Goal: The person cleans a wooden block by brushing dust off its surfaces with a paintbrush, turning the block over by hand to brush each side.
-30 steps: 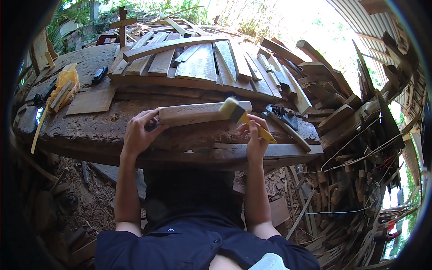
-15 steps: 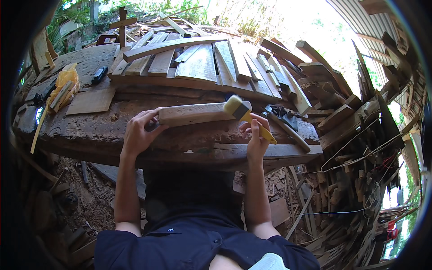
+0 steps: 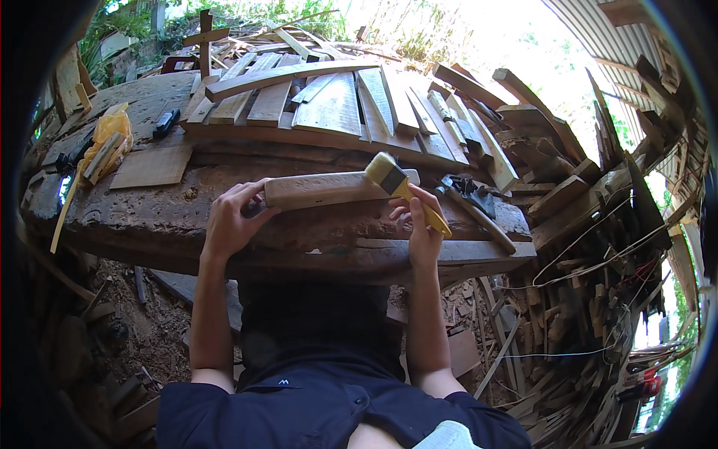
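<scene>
The left hand (image 3: 230,224) is clamped around the near-left end of a pale, smooth rectangular wooden block (image 3: 329,188), fingers curled over its top edge, holding it lying lengthwise on the dark, rough-edged slab workbench (image 3: 149,217). The right hand (image 3: 420,224) is closed on the yellow handle of a flat paintbrush with pale bristles (image 3: 400,187); the bristles rest on the right end of the block, touching its upper face, and the handle slopes down and to the right past the knuckles. The block lies at the middle of the bench near its front edge, directly ahead of the person. Just right of the brush hand lies a dark-headed hammer with a long wooden handle (image 3: 475,206), apart from the hand. Behind the block, a row of weathered grey wooden planks (image 3: 336,105) lies fanned across the bench, with a long curved lath laid over them. At the far left of the bench sits a crumpled yellow plastic bag (image 3: 108,135), its contents not discernible; beside it lies a flat square of thin brown board (image 3: 153,166), and just beyond it a small dark tool (image 3: 166,122). To the right, a heap of scrap timber offcuts (image 3: 598,224) falls away from the bench, with thin wires strung across it.
</scene>
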{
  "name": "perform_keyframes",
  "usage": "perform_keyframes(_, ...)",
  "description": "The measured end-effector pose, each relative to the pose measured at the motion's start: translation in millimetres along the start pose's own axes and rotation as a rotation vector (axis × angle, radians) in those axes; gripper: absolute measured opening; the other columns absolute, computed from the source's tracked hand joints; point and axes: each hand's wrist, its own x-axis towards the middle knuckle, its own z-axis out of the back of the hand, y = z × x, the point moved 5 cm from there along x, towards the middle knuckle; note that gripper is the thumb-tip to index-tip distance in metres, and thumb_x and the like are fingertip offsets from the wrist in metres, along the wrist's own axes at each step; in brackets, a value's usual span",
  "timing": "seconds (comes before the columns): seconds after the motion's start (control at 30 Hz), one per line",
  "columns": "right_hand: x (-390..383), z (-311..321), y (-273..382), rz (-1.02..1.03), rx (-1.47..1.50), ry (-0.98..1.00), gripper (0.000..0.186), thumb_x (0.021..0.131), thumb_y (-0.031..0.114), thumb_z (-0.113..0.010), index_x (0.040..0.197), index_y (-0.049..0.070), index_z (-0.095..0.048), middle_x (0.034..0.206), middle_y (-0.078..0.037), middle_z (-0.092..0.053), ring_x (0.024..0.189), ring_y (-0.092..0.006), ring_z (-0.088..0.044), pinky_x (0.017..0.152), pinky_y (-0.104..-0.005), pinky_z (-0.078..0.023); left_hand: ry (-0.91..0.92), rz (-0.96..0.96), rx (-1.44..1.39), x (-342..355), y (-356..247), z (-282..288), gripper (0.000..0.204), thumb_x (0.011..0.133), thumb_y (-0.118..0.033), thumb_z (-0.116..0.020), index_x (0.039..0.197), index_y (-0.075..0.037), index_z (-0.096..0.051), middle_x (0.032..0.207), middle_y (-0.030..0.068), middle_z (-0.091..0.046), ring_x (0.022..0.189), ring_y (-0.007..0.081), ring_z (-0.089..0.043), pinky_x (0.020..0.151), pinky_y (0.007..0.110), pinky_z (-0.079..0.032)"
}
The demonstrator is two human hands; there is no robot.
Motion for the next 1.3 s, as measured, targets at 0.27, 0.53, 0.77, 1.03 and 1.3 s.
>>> perform_keyframes(0.27, -2.1, 4.2, -9.3, -0.031, -0.029, 0.239, 0.029, 0.112, 0.022, -0.057, 0.133, 0.005, -0.067, 0.095, -0.017, -0.077, 0.072, -0.0152, -0.071, 0.056, -0.0227, -0.048, -0.001, -0.005, 0.010, 0.2, -1.3, 0.3, 0.053, 0.082, -0.023, -0.091, 0.130, -0.006, -0.075, 0.109, 0.0127, -0.078, 0.091, 0.0254, -0.075, 0.085, 0.038, -0.060)
perform_keyframes(0.53, 0.7, -4.7, 2.2, 0.012, -0.096, 0.034, 0.032, 0.112, 0.022, -0.056, 0.139, 0.006, -0.063, 0.101, -0.016, -0.076, 0.071, -0.0151, -0.071, 0.056, -0.0216, -0.048, -0.011, -0.017, -0.003, -0.4, -1.3, 0.0, 0.054, 0.082, -0.023, -0.091, 0.130, -0.004, -0.075, 0.110, 0.0136, -0.078, 0.092, 0.0265, -0.075, 0.085, 0.039, -0.059)
perform_keyframes(0.77, -3.7, 3.9, -9.4, -0.064, -0.014, 0.232, 0.034, 0.110, 0.021, -0.057, 0.138, 0.004, -0.063, 0.101, -0.018, -0.076, 0.071, -0.0176, -0.071, 0.057, -0.0256, -0.050, -0.002, -0.022, -0.003, -0.2, -0.7, -0.4, 0.056, 0.081, -0.017, -0.090, 0.132, -0.001, -0.072, 0.105, 0.0133, -0.076, 0.089, 0.0217, -0.072, 0.084, 0.036, -0.058)
perform_keyframes(1.03, -1.3, -5.4, 3.1, -0.041, -0.093, 0.077, 0.035, 0.110, 0.022, -0.054, 0.136, 0.000, -0.064, 0.093, -0.018, -0.075, 0.069, -0.0202, -0.072, 0.060, -0.0288, -0.053, -0.008, -0.018, 0.008, -0.9, -0.2, 0.4, 0.057, 0.081, -0.018, -0.091, 0.132, 0.000, -0.072, 0.103, 0.0134, -0.075, 0.089, 0.0220, -0.072, 0.083, 0.036, -0.058)
perform_keyframes(1.3, -4.6, 6.4, -6.4, -0.016, 0.058, 0.143, 0.035, 0.113, 0.021, -0.053, 0.141, 0.002, -0.061, 0.103, -0.018, -0.075, 0.076, -0.0169, -0.072, 0.060, -0.0229, -0.051, -0.010, -0.007, 0.018, -0.7, 0.8, -0.5, 0.055, 0.082, -0.025, -0.092, 0.130, -0.004, -0.075, 0.107, 0.0121, -0.078, 0.088, 0.0252, -0.074, 0.084, 0.039, -0.059)
